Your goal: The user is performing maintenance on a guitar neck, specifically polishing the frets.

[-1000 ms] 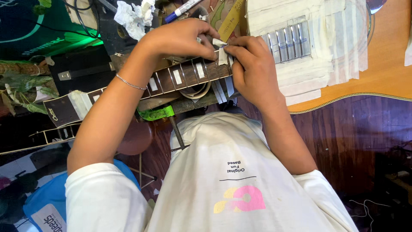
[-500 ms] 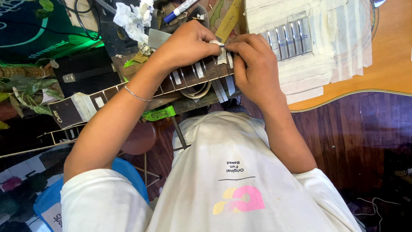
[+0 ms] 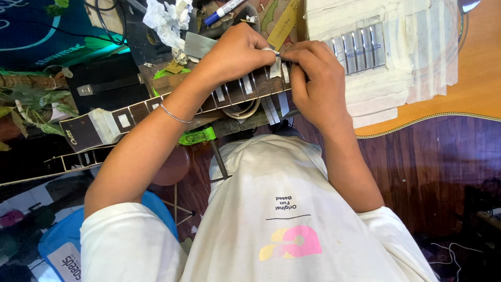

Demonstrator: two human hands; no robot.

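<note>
A short strip of white masking tape (image 3: 275, 67), lying across the dark guitar fretboard (image 3: 235, 93), is pinched by fingers of left hand (image 3: 235, 55) and right hand (image 3: 315, 78).

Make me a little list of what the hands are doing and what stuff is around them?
left hand: pinching a strip of pale tape over the guitar neck
right hand: fingertips on the same tape strip
guitar neck: dark fretboard, several taped frets
guitar body: orange top, covered partly in pale tape
marker: blue and white, lying beyond the hands
crumpled paper: white, beyond the left hand
bracelet: thin chain on the left wrist
</note>
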